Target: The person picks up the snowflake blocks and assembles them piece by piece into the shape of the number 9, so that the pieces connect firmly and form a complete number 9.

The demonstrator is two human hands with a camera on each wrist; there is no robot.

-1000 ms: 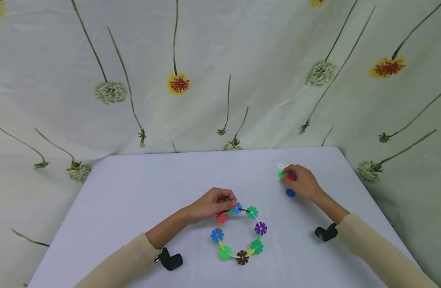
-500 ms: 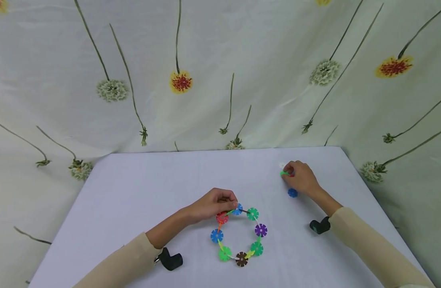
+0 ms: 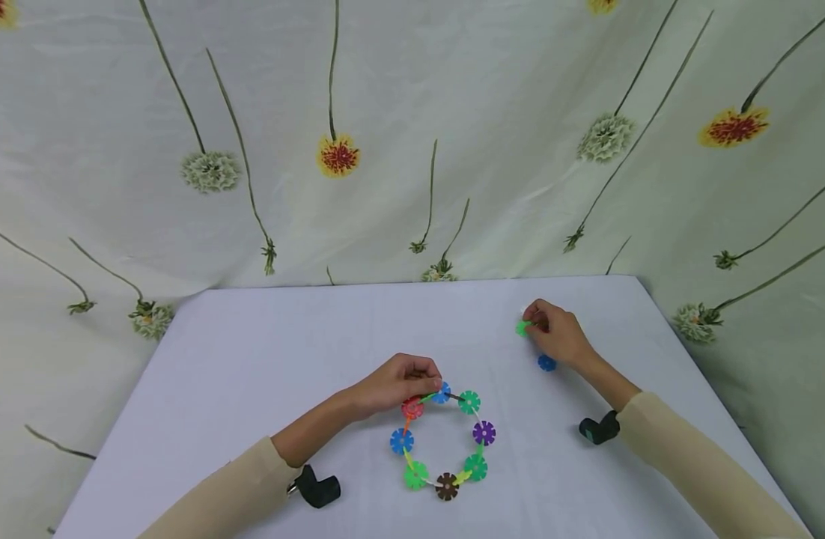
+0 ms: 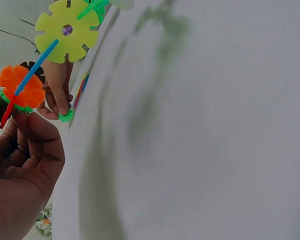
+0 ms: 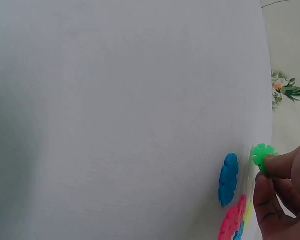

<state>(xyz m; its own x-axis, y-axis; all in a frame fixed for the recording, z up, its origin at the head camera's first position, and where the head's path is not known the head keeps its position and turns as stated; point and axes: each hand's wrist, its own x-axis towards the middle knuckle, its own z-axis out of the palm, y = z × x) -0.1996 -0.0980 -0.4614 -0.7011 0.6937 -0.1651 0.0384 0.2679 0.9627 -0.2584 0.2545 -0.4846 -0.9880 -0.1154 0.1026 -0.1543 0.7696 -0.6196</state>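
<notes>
My left hand (image 3: pixel 400 385) pinches the upper left of a ring of interlocking flower-shaped plastic discs (image 3: pixel 469 402), in several colours, joined edge to edge. In the left wrist view an orange disc (image 4: pixel 21 85) is at the fingertips, with a yellow disc (image 4: pixel 66 31) beyond it. Further back on the right, my right hand (image 3: pixel 559 334) pinches a green disc (image 5: pixel 263 154) between thumb and fingers. A loose blue disc (image 3: pixel 546 363) lies just in front of that hand. Pink discs (image 5: pixel 232 221) and a yellow one (image 5: pixel 248 215) lie by it in the right wrist view.
A white cloth covers the table (image 3: pixel 305 322), with a flower-print curtain (image 3: pixel 385 202) behind its far edge. Black wrist devices (image 3: pixel 320 488) hang below both sleeves. Part of a white disc (image 3: pixel 524 310) peeks out behind the right hand.
The right fingers have drawn together on the green disc and moved slightly left with it. Pink and yellow pieces there are now hidden in the head view. The ring has shifted slightly left.
</notes>
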